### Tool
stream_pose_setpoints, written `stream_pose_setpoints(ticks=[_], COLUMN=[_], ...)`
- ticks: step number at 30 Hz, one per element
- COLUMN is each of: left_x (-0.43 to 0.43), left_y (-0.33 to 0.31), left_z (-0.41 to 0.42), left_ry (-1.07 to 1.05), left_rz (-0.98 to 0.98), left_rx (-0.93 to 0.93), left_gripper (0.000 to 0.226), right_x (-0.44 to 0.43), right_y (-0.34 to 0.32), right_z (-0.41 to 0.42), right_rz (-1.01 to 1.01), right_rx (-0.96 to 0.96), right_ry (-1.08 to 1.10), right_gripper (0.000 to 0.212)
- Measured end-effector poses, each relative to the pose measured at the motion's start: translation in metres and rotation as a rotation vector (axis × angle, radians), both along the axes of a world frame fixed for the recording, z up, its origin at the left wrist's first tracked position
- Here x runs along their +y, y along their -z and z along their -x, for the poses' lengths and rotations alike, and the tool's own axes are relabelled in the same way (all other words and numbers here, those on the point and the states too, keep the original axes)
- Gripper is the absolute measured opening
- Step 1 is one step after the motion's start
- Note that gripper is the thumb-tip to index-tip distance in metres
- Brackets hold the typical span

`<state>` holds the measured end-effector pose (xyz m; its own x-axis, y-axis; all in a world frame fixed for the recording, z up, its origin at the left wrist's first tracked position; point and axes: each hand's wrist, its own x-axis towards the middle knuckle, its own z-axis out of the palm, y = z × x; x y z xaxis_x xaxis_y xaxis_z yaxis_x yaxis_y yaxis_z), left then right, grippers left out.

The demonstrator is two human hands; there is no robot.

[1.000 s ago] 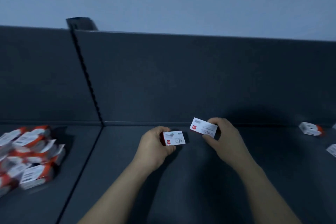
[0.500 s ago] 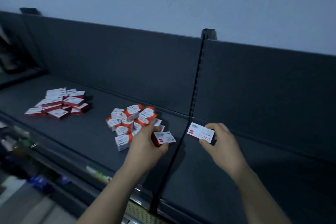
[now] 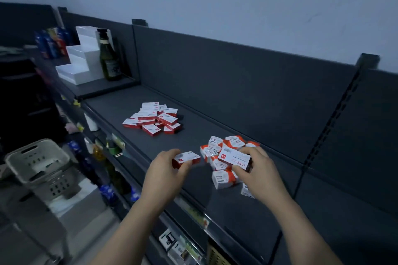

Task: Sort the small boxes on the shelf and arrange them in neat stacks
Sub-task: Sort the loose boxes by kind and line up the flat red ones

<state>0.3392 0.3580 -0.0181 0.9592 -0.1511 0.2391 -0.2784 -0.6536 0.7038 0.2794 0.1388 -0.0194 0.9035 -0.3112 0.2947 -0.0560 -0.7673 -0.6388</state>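
1. Left-hand box. I see the left hand (image 3: 165, 170) with its grip closed on a small flat red-and-white cardboard box (image 3: 187, 158), thumb underneath and fingers over the near end. The long axis runs left to right, rising slightly toward the right. The white printed face points up.

2. Right-hand box. The right hand (image 3: 258, 170) holds a second flat white-faced cardboard box (image 3: 234, 157), its grip clamped on the right-hand end. The long axis slopes from upper left to lower right. The label face tilts toward the camera, with the barcode at the upper-left end and the print upside down.

3. Location. Both boxes are held just above the front part of the dark grey metal shelf (image 3: 193, 135). The right-hand box sits directly over a loose heap of orange-and-white boxes (image 3: 224, 179). A separate pile of flat red-and-white boxes (image 3: 153, 118) lies farther back to the left, well apart.

4. Surroundings. A dark matte back panel (image 3: 237, 82) with slotted uprights stands behind the shelf, under a pale plain wall. On the next shelf section to the left there is a white stepped display stand (image 3: 81, 64), with a dark green glass bottle (image 3: 108, 58) upright beside it. A grey perforated plastic basket (image 3: 43, 168) sits below, at the left.
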Motion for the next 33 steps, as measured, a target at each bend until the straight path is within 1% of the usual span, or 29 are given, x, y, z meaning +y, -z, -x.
stream_pose_setpoints(ticks=[5, 7, 10, 12, 14, 17, 20, 24, 33], left_x=[0.058, 0.081, 0.110, 0.122, 0.128, 0.131, 0.126, 0.111, 0.074], left_y=[-0.006, -0.006, -0.006, -0.005, -0.007, -0.007, -0.007, -0.005, 0.015], left_z=[-0.063, -0.089, -0.125, -0.148, -0.167, -0.193, -0.219, -0.255, -0.316], left_ry=[-0.030, -0.022, -0.009, 0.010, 0.017, 0.018, 0.004, -0.002, -0.014], left_rz=[-0.059, -0.092, -0.115, -0.139, -0.143, -0.128, -0.081, -0.042, -0.068], left_rx=[-0.038, -0.062, -0.057, -0.054, -0.037, -0.039, -0.057, -0.068, -0.004], left_gripper=[0.035, 0.037, 0.036, 0.031, 0.032, 0.042, 0.047, 0.045, 0.044], right_x=[0.056, 0.079, 0.109, 0.123, 0.133, 0.140, 0.143, 0.139, 0.127], right_y=[-0.002, -0.001, -0.001, -0.001, -0.001, 0.001, 0.003, 0.006, 0.025], right_z=[-0.065, -0.090, -0.121, -0.138, -0.155, -0.179, -0.204, -0.238, -0.308], right_rz=[0.025, 0.022, 0.017, 0.028, 0.043, 0.042, 0.046, 0.039, 0.051], right_rx=[-0.020, -0.027, 0.000, 0.005, 0.009, 0.039, 0.054, 0.080, 0.149], right_ry=[0.007, 0.018, 0.035, 0.051, 0.071, 0.093, 0.125, 0.162, 0.144], right_gripper=[0.028, 0.027, 0.029, 0.029, 0.028, 0.028, 0.025, 0.019, 0.026])
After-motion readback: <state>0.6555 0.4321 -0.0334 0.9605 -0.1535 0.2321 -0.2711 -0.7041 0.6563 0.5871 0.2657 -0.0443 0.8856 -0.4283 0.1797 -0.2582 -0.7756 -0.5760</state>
